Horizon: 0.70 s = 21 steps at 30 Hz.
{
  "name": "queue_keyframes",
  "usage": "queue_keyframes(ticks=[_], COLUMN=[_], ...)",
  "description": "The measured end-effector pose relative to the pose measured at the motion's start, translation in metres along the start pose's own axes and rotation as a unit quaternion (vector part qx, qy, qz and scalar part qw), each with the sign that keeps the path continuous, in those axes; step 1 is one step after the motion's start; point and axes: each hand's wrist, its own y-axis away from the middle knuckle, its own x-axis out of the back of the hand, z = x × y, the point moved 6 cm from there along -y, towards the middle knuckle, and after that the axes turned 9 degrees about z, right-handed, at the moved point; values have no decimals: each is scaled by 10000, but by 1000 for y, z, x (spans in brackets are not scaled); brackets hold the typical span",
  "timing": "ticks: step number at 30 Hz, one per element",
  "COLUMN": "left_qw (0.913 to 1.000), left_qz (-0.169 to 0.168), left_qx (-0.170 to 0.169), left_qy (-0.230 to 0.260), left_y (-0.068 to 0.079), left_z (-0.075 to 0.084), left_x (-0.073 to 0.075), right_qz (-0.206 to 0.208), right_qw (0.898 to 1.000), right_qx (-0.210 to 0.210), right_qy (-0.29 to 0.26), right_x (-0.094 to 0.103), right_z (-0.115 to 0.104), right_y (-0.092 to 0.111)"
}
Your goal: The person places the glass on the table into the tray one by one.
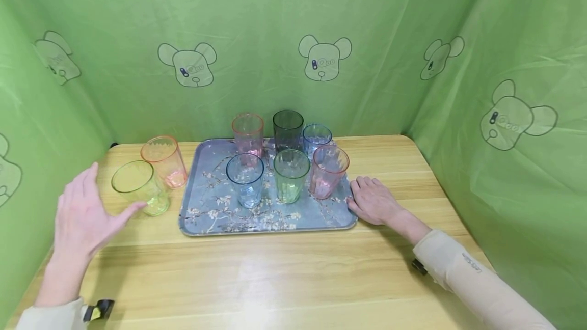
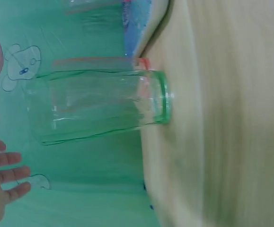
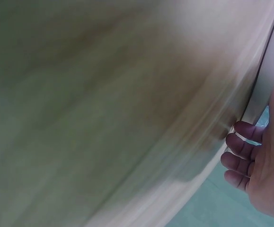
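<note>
My left hand (image 1: 84, 213) is raised just left of a yellow-green glass (image 1: 155, 201), thumb spread wide and fingers extended. In the head view its thumb overlaps the glass, while the left wrist view shows the glass (image 2: 94, 106) upright on the table, apart from the palm. An orange-rimmed glass (image 1: 171, 167) stands right behind it. My right hand (image 1: 376, 200) holds the right edge of a blue-grey blossom-patterned tray (image 1: 206, 187). In the right wrist view its curled fingers (image 3: 241, 146) reach down at the tray's rim (image 3: 264, 80).
On the tray stand a blue glass (image 1: 249, 192), a green glass (image 1: 290, 187) and a pink glass (image 1: 323, 182) in front. Behind them are another pink glass (image 1: 248, 136), a dark grey glass (image 1: 287, 134) and a shorter blue glass (image 1: 316, 141). Green curtains (image 1: 257, 9) enclose the wooden table (image 1: 284, 279).
</note>
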Motion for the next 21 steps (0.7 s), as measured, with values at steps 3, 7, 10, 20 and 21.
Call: queue_keyframes(ticks=[3,7,10,20,21], left_qw=[9987,9979,9977,9948,9945], left_qz=[-380,-454,-454,-874,-900], left_qx=[273,318,306,213,218], left_qy=[-182,-322,-397,-480,-483], left_y=[1,2,3,6,6], left_z=[-7,-13,-17,-29,-29], left_x=[-9,-17,-21,-39,-40], right_qz=[-6,-22,-10,-14,-14], right_qw=[10000,10000,10000,10000,10000], right_qx=[-10,-3,0,-49,-54], right_qy=[1,-1,-14,-60,-67], right_x=[0,-1,0,1,1], right_z=[0,0,0,0,0], right_y=[0,0,0,-1,0])
